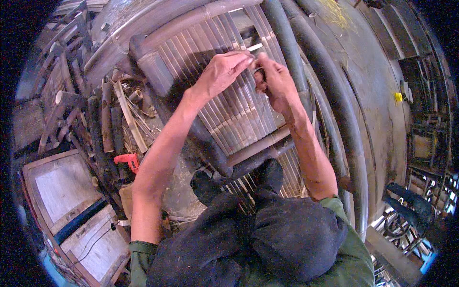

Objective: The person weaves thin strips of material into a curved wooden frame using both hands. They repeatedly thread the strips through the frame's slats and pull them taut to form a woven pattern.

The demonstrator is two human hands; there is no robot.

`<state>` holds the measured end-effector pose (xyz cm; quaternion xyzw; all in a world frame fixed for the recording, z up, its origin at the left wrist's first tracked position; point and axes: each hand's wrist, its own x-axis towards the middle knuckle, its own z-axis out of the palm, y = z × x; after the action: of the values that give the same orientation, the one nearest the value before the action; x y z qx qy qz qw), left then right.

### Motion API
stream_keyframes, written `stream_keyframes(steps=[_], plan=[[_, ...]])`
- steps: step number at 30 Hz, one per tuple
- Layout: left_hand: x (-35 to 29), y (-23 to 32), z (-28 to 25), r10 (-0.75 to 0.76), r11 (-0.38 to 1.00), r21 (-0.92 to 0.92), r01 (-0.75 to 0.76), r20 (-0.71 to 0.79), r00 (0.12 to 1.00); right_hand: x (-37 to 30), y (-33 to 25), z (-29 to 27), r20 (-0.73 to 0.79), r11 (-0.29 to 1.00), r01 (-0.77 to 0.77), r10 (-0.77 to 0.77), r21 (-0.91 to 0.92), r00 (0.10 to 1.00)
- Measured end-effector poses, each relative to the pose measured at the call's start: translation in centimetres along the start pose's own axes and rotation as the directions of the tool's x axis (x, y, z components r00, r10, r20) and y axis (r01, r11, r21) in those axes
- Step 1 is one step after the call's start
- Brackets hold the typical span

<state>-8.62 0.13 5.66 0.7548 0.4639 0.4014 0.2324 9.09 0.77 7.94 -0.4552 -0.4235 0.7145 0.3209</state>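
Observation:
My left hand (224, 74) and my right hand (276, 82) meet above a slatted bamboo panel (239, 107) in a frame of thick dark poles. The fingers of both hands are pinched together, fingertips nearly touching. Whatever lies between them is too small and blurred to name. Just beyond the fingertips shows a short, pale stick-like piece (256, 47); I cannot tell whether a hand holds it. A gap between slats opens near the panel's far end. My knees, in dark trousers, are close to the panel's near end.
Dark bamboo poles (351, 138) run along the right side. To the left lie a red power tool (127, 162), a pale wood strip (130, 117) and stacked bamboo pieces (107, 119). A framed panel (64, 184) sits lower left. Something yellow (398, 97) is at the far right.

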Motion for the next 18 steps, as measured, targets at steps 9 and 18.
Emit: stream_keyframes(steps=[9, 18], plan=[[-0.7, 2.1, 3.1, -0.386, 0.761, -0.61, 0.218, -0.156, 0.909, 6.0, 2.8, 0.3, 0.226, 0.79, -0.216, 0.101, 0.574, 0.969], [-4.4, 3.9, 6.5, 0.091, 0.99, 0.126, -0.06, -0.261, 0.961, 5.4, 5.4, 0.7, 0.367, 0.583, -0.387, 0.159, 0.714, 0.917]])
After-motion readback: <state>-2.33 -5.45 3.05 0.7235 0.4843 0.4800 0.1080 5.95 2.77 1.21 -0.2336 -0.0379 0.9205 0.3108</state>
